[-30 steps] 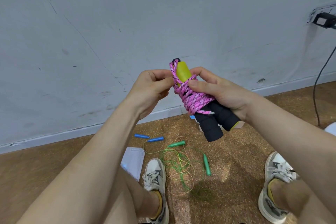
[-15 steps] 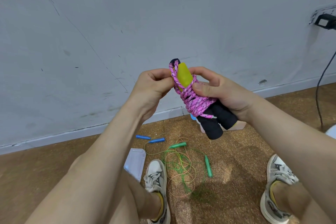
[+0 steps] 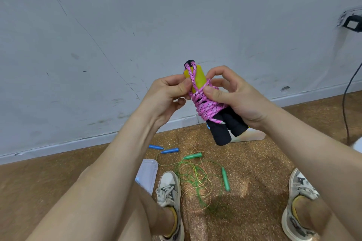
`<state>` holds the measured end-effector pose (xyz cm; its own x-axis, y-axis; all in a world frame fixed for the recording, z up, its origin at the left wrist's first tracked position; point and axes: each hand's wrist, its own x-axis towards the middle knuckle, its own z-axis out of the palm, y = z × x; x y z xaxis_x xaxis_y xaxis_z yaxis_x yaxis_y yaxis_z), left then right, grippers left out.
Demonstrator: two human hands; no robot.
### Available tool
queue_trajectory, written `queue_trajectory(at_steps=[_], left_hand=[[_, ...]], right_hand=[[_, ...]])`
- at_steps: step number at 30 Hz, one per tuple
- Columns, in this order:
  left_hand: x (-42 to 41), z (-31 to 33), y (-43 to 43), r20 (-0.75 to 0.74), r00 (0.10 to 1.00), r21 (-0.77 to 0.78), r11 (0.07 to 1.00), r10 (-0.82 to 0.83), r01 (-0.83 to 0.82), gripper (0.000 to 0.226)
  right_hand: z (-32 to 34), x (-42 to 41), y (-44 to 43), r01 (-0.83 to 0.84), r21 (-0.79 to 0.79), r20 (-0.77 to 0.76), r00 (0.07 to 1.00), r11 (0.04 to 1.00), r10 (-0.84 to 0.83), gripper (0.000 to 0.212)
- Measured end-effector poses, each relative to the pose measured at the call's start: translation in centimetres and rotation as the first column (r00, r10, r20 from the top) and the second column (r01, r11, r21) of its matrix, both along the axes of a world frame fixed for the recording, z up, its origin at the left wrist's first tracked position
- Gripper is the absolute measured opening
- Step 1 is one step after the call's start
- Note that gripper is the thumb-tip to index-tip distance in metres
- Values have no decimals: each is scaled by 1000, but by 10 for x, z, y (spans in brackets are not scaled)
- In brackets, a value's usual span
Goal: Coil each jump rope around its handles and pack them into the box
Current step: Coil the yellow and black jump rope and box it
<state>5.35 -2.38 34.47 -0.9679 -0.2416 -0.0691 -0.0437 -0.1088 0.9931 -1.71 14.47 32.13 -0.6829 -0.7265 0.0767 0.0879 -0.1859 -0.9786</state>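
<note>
A pink braided jump rope (image 3: 205,104) is wound round its two black foam handles (image 3: 227,127), whose yellow upper part (image 3: 199,78) sticks out above the coil. My right hand (image 3: 241,100) grips the bundle, thumb pressed on the coil. My left hand (image 3: 168,94) pinches a loop of the pink rope that runs up over the yellow top. On the floor below lie a green jump rope (image 3: 195,178) with green handles and a thin rope with blue handles (image 3: 166,149), both loose. A light box (image 3: 248,136) sits on the floor behind the bundle, mostly hidden.
A clear plastic tray or lid (image 3: 147,172) lies by my left shoe (image 3: 169,188). My right shoe (image 3: 299,191) is at the lower right. A grey wall stands close ahead, with a black cable (image 3: 346,103) hanging down it at the right.
The bundle has turned slightly and the pink loop now lies over the front of the yellow top. My right fingers have lifted off the yellow part.
</note>
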Motion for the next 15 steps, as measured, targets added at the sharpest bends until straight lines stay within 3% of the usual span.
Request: queue_trajectory(at_steps=[5, 11, 15], left_hand=[[-6, -4, 3, 90, 986, 92, 985, 139, -147, 10], [-10, -8, 4, 95, 973, 130, 966, 212, -223, 10], [-10, -7, 8, 113, 970, 85, 970, 216, -226, 3]], right_hand=[[-7, 3, -12, 260, 84, -247, 941, 962, -232, 12], [-13, 16, -16, 252, 308, -500, 863, 918, -69, 44], [-14, 15, -19, 341, 312, -603, 792, 887, -93, 35]])
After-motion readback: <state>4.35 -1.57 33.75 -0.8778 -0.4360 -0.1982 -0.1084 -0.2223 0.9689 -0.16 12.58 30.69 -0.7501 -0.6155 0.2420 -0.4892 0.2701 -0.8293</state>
